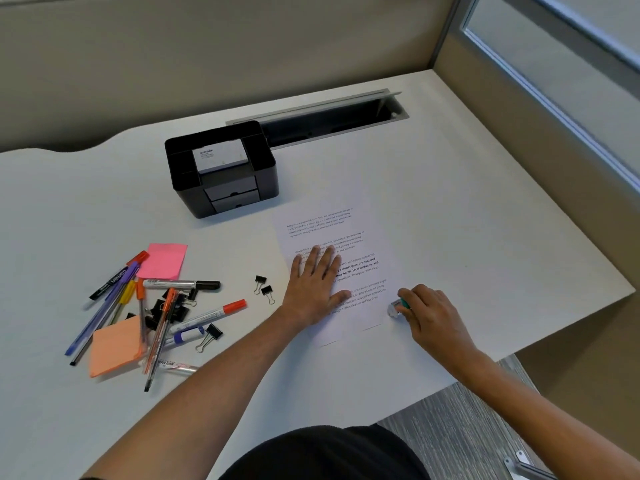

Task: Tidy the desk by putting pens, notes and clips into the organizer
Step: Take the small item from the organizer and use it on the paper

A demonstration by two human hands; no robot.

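Note:
A black desk organizer (221,168) stands at the back of the white desk, a grey-white box in its top and two small drawers in front. My left hand (313,285) lies flat, fingers spread, on a printed sheet of paper (349,237). My right hand (433,317) is closed on a small green and white object (396,306) at the sheet's right edge. To the left lies a heap of pens and markers (162,313), black binder clips (173,308), a pink sticky pad (164,259) and an orange sticky pad (116,346). Two clips (264,289) sit near my left hand.
An open cable tray slot (332,123) runs along the desk's back behind the organizer. Beige partition walls enclose the back and right. The desk's right edge (554,327) drops to grey carpet. My dark-clothed torso is at the bottom.

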